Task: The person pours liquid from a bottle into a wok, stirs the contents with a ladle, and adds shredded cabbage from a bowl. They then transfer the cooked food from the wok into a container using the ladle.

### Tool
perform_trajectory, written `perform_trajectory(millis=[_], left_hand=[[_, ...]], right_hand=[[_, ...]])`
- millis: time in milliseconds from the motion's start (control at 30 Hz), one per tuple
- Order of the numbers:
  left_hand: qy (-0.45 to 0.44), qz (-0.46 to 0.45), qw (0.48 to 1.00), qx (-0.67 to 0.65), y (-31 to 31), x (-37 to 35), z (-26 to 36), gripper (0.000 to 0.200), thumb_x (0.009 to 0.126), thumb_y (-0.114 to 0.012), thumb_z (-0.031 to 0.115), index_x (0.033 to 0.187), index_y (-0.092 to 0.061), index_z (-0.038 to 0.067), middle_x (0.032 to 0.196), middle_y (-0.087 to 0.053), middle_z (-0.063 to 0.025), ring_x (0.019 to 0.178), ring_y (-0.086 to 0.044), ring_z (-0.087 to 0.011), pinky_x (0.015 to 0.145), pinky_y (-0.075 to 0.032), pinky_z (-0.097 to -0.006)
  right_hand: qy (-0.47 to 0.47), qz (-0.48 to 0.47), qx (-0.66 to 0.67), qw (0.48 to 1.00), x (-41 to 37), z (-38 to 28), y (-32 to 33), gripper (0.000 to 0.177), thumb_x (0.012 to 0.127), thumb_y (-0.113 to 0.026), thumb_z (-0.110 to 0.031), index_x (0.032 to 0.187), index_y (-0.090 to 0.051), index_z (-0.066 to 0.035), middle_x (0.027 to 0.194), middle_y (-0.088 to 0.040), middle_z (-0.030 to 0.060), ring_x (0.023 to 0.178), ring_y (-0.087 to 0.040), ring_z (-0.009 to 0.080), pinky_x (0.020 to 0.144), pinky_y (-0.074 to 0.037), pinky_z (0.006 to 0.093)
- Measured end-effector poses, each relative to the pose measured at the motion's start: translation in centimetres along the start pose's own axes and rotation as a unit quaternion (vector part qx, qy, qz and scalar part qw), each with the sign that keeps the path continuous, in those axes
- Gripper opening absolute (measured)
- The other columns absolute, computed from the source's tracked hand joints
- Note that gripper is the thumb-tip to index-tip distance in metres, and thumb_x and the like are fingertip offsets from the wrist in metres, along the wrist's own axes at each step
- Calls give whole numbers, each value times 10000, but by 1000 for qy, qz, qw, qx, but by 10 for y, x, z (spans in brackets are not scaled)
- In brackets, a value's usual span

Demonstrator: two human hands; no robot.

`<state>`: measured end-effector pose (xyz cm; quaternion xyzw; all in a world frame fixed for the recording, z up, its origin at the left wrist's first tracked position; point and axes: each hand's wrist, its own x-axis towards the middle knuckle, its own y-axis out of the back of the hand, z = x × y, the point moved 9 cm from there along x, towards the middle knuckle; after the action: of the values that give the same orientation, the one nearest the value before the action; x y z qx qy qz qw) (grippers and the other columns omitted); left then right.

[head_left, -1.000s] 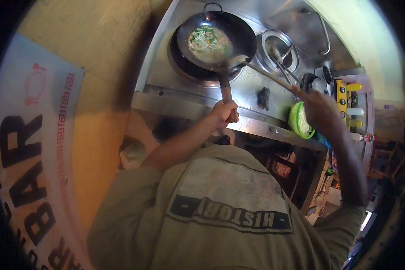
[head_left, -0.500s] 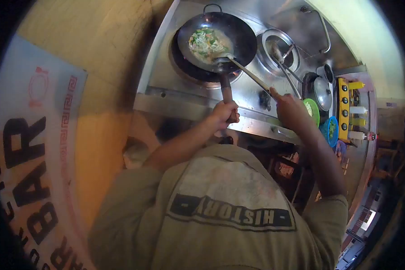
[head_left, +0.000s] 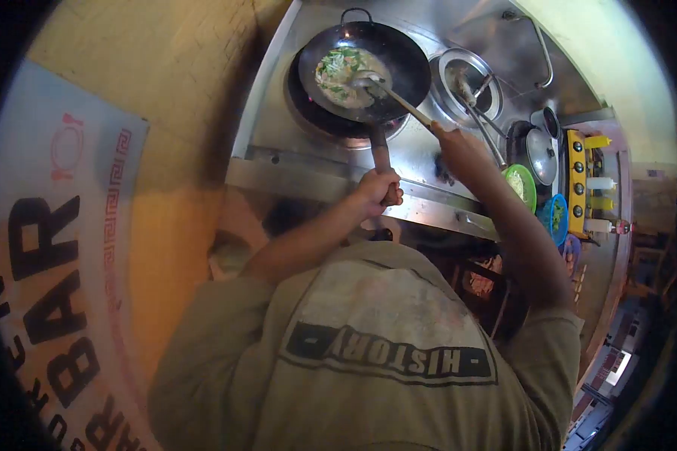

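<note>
A dark wok [head_left: 404, 64] sits tilted over a burner ring on the steel stove. Food with green and pale strips in a cloudy liquid [head_left: 340, 69] lies in its left part. My left hand [head_left: 378, 192] is wrapped round the wok's wooden handle [head_left: 380, 154]. In my right hand [head_left: 462, 154] is the long shaft of a ladle [head_left: 408, 107], gripped near its end. The ladle's bowl [head_left: 367, 78] rests in the food and liquid; its underside is hidden.
Right of the wok, a round steel vessel [head_left: 447, 68] holds long-handled tools. Beyond stand a lidded pot [head_left: 540, 155], a green bowl [head_left: 530, 188], a blue basket [head_left: 555, 218] and a yellow rack [head_left: 576, 180] with squeeze bottles. A wall [head_left: 180, 113] stands close on the left.
My right hand has moved left and up, pushing the ladle's bowl further into the food. The liquid has spread where strips lay. My left hand stays on the handle.
</note>
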<state>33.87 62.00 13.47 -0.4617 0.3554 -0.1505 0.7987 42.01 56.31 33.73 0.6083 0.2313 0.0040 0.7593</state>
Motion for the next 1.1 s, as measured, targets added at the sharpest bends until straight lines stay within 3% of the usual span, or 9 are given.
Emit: perform_trajectory(millis=[100,267,467,567,667,700,800,900,1100], left_hand=[[-8,14,1000,-1,6,3,-2,147,813,-567,93,691,-486,76,619,-470,-40,591,-519,-188,522,-467,-355],[-10,-26,1000,-8,4,1,-1,161,802,-570,89,671,-482,64,616,-466,-57,591,-522,-196,518,-470,-360],[-13,-3,1000,11,-6,-9,8,157,798,-571,89,671,-485,55,610,-476,-67,575,-527,-210,502,-471,-363],[-1,18,1000,3,-3,-8,6,148,783,-557,61,658,-480,43,590,-485,-89,531,-531,-216,474,-467,-371],[-13,-26,1000,4,-9,-11,9,135,809,-568,99,701,-494,66,624,-509,-80,563,-530,-216,505,-474,-376],[-11,-25,1000,3,-9,-12,8,135,809,-568,99,701,-494,66,624,-509,-80,563,-530,-216,505,-474,-376],[-19,12,1000,13,-4,-13,9,101,814,-567,100,745,-496,78,634,-499,-63,571,-530,-211,518,-472,-372],[2,-15,1000,-1,-5,-7,6,85,814,-566,89,781,-487,91,649,-487,-44,584,-531,-203,534,-472,-367],[-9,23,1000,15,2,-9,7,108,813,-564,73,793,-465,108,656,-477,-26,589,-529,-195,535,-463,-373]], right_hand=[[5,54,-28,998,9,7,-6,444,888,-435,-84,1321,-469,-179,832,-647,174,696,-662,319,579,-528,461],[1,96,-88,991,-27,38,44,532,845,-489,-80,1313,-470,-333,943,-630,155,765,-664,306,615,-539,429],[2,99,-114,989,-45,58,41,546,812,-501,-40,1290,-494,-303,926,-627,156,784,-658,319,633,-534,433],[-72,57,10,996,-18,72,-3,553,820,-501,-78,1337,-467,-271,928,-629,192,817,-638,363,708,-509,444],[-120,100,122,980,-12,75,-26,598,789,-491,-66,1355,-436,-251,989,-623,232,847,-639,386,740,-511,451],[-145,86,159,973,-11,71,-35,554,798,-495,-111,1345,-454,-188,972,-633,251,887,-634,396,792,-493,462],[-99,123,311,937,14,63,-86,492,818,-498,-135,1310,-488,-118,967,-633,262,914,-624,405,802,-485,466],[-60,103,378,918,17,44,-81,468,819,-522,-147,1283,-508,-92,1003,-626,263,925,-611,422,807,-484,465],[-147,142,322,925,32,48,-74,490,800,-571,-128,1284,-513,-85,1009,-626,260,931,-612,415,815,-488,443]])
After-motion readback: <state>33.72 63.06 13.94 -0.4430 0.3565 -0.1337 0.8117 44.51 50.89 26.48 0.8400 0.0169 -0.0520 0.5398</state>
